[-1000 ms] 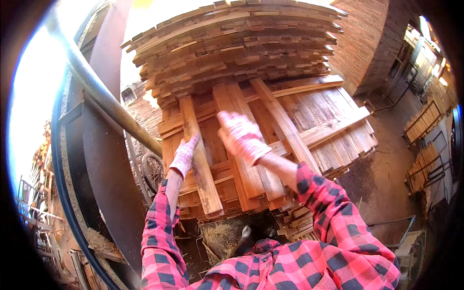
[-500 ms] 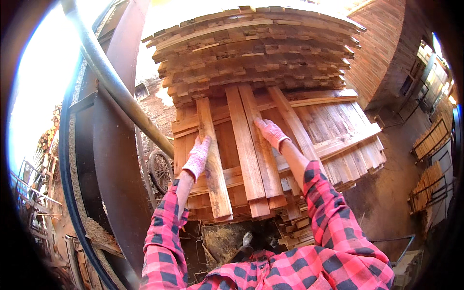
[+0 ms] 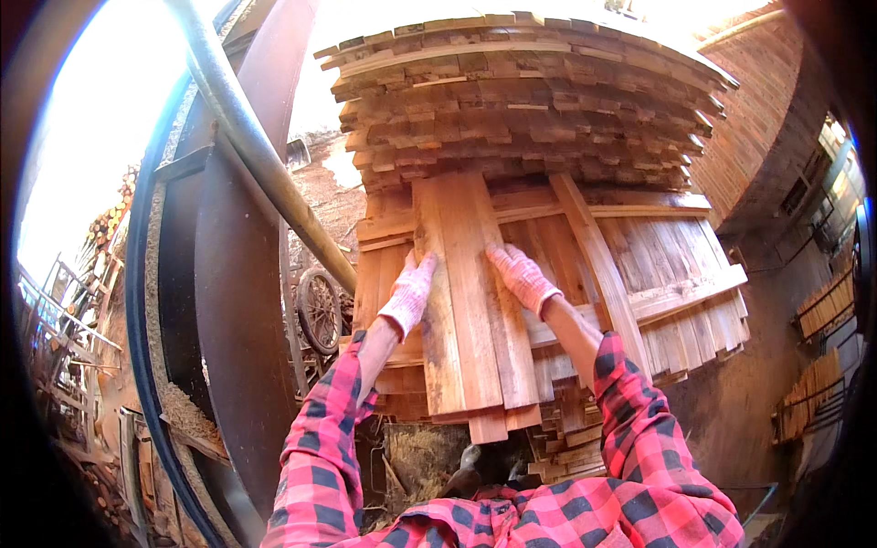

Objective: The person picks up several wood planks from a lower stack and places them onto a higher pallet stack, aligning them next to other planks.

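Note:
Three wooden boards [image 3: 470, 320] lie lengthwise side by side with their edges together, across two crosswise wooden strips on the pile in front of me. My left hand [image 3: 412, 290], in a pale pink knit glove, grips the outer edge of the left board. That board has dark stains toward its near end. My right hand [image 3: 523, 277], gloved the same way, holds the outer edge of the right board, so the group is squeezed between both hands. The board ends beneath stick out at the near side. Farther right, a single board [image 3: 598, 265] lies apart at a slant.
Behind the boards rises a tall stack of planks [image 3: 521, 110]. A metal pipe [image 3: 265, 151] slants down along the left, beside a large rusty metal panel [image 3: 242, 274]. A spoked wheel [image 3: 320, 310] stands below the pipe. A brick wall [image 3: 754, 110] is at the far right.
The left board has moved right against the other boards, and the gaps between them have closed. My hands have come closer together. The view has shifted slightly.

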A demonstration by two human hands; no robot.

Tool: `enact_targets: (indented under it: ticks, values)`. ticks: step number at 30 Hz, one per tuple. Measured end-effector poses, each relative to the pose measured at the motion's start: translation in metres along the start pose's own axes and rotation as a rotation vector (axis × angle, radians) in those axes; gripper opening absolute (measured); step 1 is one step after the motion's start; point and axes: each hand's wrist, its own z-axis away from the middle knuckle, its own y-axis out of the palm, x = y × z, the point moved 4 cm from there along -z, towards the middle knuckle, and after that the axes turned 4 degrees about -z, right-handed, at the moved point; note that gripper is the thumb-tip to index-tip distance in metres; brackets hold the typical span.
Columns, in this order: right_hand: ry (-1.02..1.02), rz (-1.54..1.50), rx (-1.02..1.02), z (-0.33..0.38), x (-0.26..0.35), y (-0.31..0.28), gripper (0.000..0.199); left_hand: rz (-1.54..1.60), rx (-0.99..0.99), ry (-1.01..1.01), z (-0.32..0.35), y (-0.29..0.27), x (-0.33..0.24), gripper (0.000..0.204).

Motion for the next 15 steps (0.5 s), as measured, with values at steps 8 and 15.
enact_targets:
  ticks: [8, 15]
  values:
    - [0.248, -0.381, -0.015, -0.058, 0.086, 0.090, 0.068, 0.052, -0.030, 0.049, -0.015, -0.137, 0.036, 0.066]
    - [0.234, -0.293, -0.057, -0.097, 0.094, 0.091, 0.043, 0.008, 0.114, 0.038, -0.043, -0.148, 0.010, 0.056]
